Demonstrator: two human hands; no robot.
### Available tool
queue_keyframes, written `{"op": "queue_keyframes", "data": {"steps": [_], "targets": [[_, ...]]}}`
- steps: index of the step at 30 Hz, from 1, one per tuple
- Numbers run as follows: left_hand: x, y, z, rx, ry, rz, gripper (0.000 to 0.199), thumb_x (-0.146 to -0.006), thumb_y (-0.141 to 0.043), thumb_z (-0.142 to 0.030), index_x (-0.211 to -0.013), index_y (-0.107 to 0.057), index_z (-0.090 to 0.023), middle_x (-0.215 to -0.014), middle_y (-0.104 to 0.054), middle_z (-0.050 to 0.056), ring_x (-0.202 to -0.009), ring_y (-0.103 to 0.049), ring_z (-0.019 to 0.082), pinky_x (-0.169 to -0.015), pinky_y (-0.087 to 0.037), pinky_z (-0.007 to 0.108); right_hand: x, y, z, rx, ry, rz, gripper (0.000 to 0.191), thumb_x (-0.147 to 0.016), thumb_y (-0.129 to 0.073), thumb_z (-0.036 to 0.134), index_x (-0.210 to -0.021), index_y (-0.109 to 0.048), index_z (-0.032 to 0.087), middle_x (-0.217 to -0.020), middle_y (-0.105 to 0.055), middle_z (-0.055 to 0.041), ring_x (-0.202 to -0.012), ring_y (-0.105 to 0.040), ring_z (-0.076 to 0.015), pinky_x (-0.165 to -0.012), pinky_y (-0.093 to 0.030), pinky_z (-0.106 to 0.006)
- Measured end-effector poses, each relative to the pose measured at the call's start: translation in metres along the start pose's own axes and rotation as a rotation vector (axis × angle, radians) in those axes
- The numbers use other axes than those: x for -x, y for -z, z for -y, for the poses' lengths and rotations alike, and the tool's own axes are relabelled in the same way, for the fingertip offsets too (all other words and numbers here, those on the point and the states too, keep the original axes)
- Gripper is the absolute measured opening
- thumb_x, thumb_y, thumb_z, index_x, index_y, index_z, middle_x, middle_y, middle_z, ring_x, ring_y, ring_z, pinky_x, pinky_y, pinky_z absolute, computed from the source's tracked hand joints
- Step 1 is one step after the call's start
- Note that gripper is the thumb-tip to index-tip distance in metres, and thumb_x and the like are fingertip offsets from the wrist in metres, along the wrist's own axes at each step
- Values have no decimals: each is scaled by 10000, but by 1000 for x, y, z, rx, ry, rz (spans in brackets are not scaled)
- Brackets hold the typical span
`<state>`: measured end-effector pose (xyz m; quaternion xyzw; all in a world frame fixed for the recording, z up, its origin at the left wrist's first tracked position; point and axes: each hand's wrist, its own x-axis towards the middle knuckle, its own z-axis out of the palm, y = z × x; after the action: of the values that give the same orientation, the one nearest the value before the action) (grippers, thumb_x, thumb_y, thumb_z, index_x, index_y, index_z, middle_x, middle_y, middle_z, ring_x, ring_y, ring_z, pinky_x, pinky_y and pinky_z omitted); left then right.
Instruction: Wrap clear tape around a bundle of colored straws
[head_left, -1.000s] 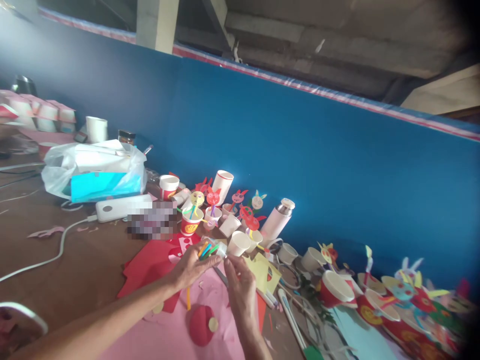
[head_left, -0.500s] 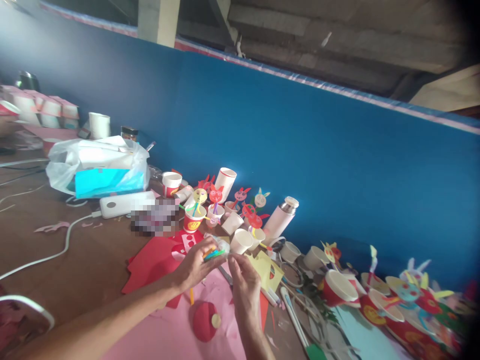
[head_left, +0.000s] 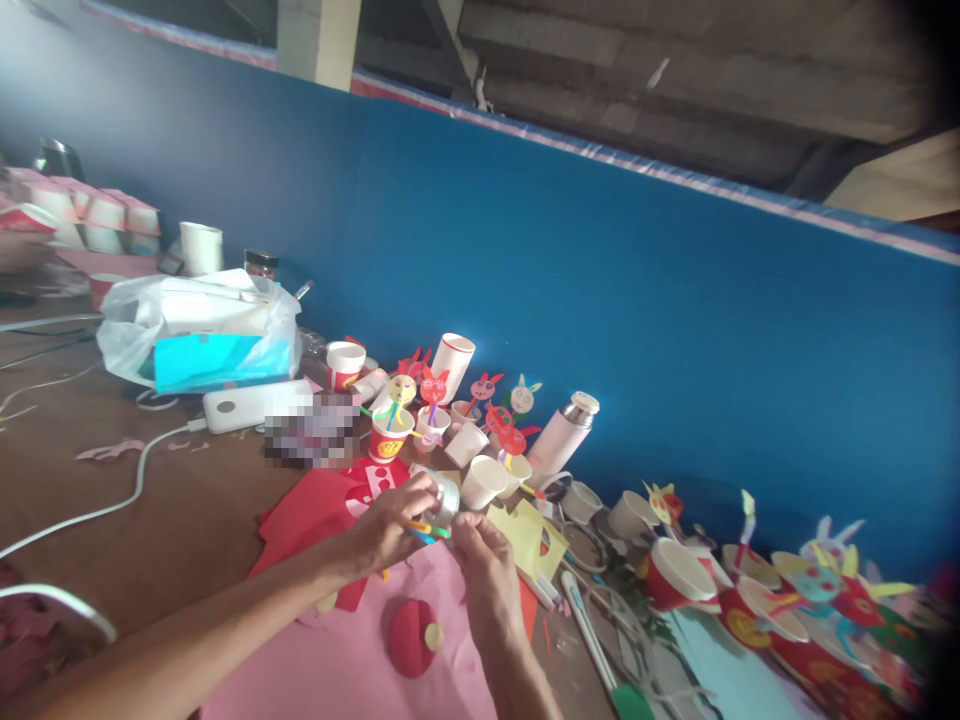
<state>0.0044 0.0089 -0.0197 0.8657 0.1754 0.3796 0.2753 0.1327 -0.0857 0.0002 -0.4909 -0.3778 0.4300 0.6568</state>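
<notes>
My left hand (head_left: 390, 530) grips a small roll of tape (head_left: 442, 497) together with a few coloured strips (head_left: 427, 529) that poke out between its fingers. My right hand (head_left: 480, 565) sits just to the right of it, fingertips pinched at the edge of the roll and the strips. Both hands hover over pink paper (head_left: 337, 665) and red paper (head_left: 307, 515). A red paper disc (head_left: 409, 637) with a small yellow dot lies just below the hands.
Small paper cups with paper animal faces on sticks (head_left: 431, 400) stand behind the hands. A pale pink flask (head_left: 559, 435) leans on the blue wall (head_left: 600, 290). A plastic bag (head_left: 199, 330), white power strip (head_left: 247, 405) and cable (head_left: 112, 495) lie at left. More decorated red cups (head_left: 750, 600) crowd the right.
The left hand has turned, so the tape roll now shows above its fingers and the coloured strips sit lower. The right hand stays pinched beside it. The view shifted slightly.
</notes>
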Motion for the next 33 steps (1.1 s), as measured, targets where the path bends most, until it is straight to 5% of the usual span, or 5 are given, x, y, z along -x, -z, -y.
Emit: {"op": "queue_keyframes", "data": {"steps": [8,18,27,33], "targets": [[-8,-5,-11,98,38,-76,219,-819,-538,-347,-698,-501,-169,-751,-447,16,-675,-458,141,-602,-351,240,4,-1,-2,255,365,-135,184,-775,-622,313,-646,-595,185,-797,-550,-9,-793,-497,-162,-749,-397,-267],[-12,-7,-35,561,367,-11,257,-739,-627,-356,-679,-475,-158,-647,-417,-36,-598,-388,98,-536,-328,222,2,-1,0,16,198,-123,135,-779,-624,330,-777,-590,199,-759,-566,18,-731,-514,-138,-692,-421,-240],[-12,-7,-32,664,441,108,304,-720,-655,-382,-704,-453,-156,-606,-421,-56,-554,-395,82,-507,-315,209,-3,4,-3,-15,222,-162,168,-803,-588,353,-830,-550,191,-844,-621,-12,-765,-557,-144,-720,-440,-265],[-17,6,-22,536,490,145,388,-809,-502,-528,-785,-551,-144,-494,-422,-60,-455,-371,76,-436,-279,194,-12,17,10,-28,205,-283,196,-809,-555,392,-797,-462,220,-688,-599,35,-573,-534,-117,-546,-426,-217]]}}
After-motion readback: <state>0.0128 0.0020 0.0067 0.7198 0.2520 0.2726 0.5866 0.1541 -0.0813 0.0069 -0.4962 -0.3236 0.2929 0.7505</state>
